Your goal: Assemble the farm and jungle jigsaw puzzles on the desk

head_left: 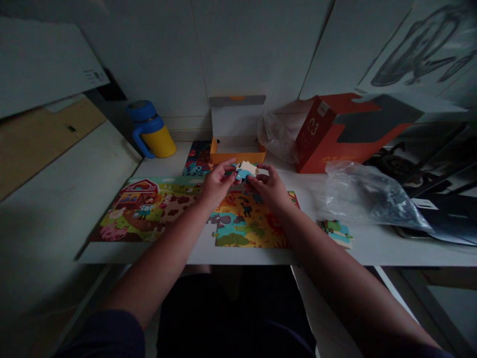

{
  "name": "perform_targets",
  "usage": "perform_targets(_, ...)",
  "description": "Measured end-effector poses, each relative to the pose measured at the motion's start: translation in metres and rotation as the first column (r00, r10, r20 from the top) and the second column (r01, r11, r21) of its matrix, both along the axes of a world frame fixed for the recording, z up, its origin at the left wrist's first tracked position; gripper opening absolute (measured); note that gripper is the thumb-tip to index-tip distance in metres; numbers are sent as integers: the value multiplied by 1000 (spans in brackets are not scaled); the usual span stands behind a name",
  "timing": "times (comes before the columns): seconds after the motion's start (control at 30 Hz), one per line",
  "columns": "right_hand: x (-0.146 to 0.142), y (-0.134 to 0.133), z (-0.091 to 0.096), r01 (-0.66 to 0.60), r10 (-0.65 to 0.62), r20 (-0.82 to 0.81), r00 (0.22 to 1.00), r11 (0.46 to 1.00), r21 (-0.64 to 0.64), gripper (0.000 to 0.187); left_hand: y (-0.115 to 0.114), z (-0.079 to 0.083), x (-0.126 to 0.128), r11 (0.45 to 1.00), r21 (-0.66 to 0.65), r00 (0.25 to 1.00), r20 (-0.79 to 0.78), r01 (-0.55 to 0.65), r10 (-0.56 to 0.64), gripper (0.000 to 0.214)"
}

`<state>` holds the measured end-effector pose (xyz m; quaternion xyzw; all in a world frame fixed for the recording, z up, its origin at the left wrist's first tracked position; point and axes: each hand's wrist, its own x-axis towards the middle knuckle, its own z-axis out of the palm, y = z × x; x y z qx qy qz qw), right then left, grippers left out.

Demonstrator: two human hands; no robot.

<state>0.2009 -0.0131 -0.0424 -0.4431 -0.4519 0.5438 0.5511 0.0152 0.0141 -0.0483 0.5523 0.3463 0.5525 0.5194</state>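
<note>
My left hand (216, 183) and my right hand (269, 188) meet above the white table (257, 256), both pinching puzzle pieces (245, 170), one blue and one pale, held together between the fingertips. Below the hands lies an orange animal puzzle (253, 223), partly assembled. To its left lies a farm puzzle (145, 209) with a red barn. Just behind the hands stands an open orange box (237, 141) with its lid up.
A blue and yellow mug (151, 130) stands at the back left. A dark puzzle (197, 158) lies beside the box. A red carton (335, 132), clear plastic bags (368, 196) and a few loose pieces (337, 232) sit to the right.
</note>
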Motion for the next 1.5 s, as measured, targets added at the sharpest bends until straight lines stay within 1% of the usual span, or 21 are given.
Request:
perform_targets(0.07,2,0,0,7,-10,59,998,999,38,75,-3,2,0,998,-27,998,30,56,-55,48)
perform_targets(0.17,4,2,0,6,-10,75,997,999,44,68,-8,5,-1,988,-51,988,64,143,-140,47)
perform_targets(0.3,5,2,0,28,-32,121,992,999,33,57,-12,8,-1,980,-56,982,33,189,-188,51)
perform_targets(0.43,5,-2,1,50,-57,293,954,998,32,44,-10,6,1,985,-65,987,-11,158,-159,53)
perform_targets(0.53,6,-3,2,54,-71,414,907,997,52,42,-8,2,1,987,-92,991,16,134,-133,52)
perform_targets(0.63,7,-3,3,37,-77,517,852,996,87,42,-6,0,2,991,-128,998,33,49,-45,47)
perform_targets(0.7,7,-3,4,13,-74,566,821,994,110,42,-7,2,1,996,-92,999,-33,0,-3,43)
perform_targets(0.73,6,-4,4,-2,-71,588,806,993,122,42,-9,4,0,999,-44,995,-104,-2,-3,40)
perform_targets(0.8,5,-5,7,-33,-68,647,759,989,143,41,-12,9,-3,997,75,951,-309,20,5,33)
perform_targets(0.87,5,-8,9,-56,-82,706,703,984,170,36,-14,13,-6,984,177,861,-504,28,66,27)
perform_targets(0.9,6,-8,11,-49,-109,717,688,980,195,30,-15,14,-8,975,222,815,-570,29,105,24)
perform_targets(0.93,7,-9,12,-33,-146,713,686,973,230,23,-15,14,-9,963,269,776,-615,37,142,21)
perform_targets(0.97,8,-9,13,-16,-187,696,693,962,274,22,-14,13,-11,948,314,745,-645,58,168,19)
perform_targets(1.03,12,-8,13,-12,-250,664,704,932,363,33,-10,9,-11,914,382,697,-693,135,187,22)
perform_targets(1.07,13,-7,13,-38,-259,670,696,918,395,35,-9,6,-11,902,394,672,-717,176,183,28)
perform_targets(1.1,15,-6,13,-82,-254,695,673,908,412,32,-7,3,-11,897,391,647,-743,208,174,34)
perform_targets(1.17,16,-4,11,-167,-226,770,596,903,395,23,-5,-2,-10,903,354,603,-784,244,145,44)
perform_targets(1.2,17,-3,11,-196,-210,804,556,907,372,21,-4,-4,-10,909,338,594,-793,245,134,48)
perform_targets(1.27,16,-1,10,-218,-186,845,501,918,331,19,-5,-5,-11,921,328,608,-782,213,138,52)
perform_targets(1.37,14,0,10,-203,-167,863,477,934,293,20,-7,-3,-12,934,328,637,-753,144,165,48)
perform_targets(1.5,10,1,12,-176,-121,863,491,956,234,19,-8,-3,-13,951,263,609,-785,164,112,43)
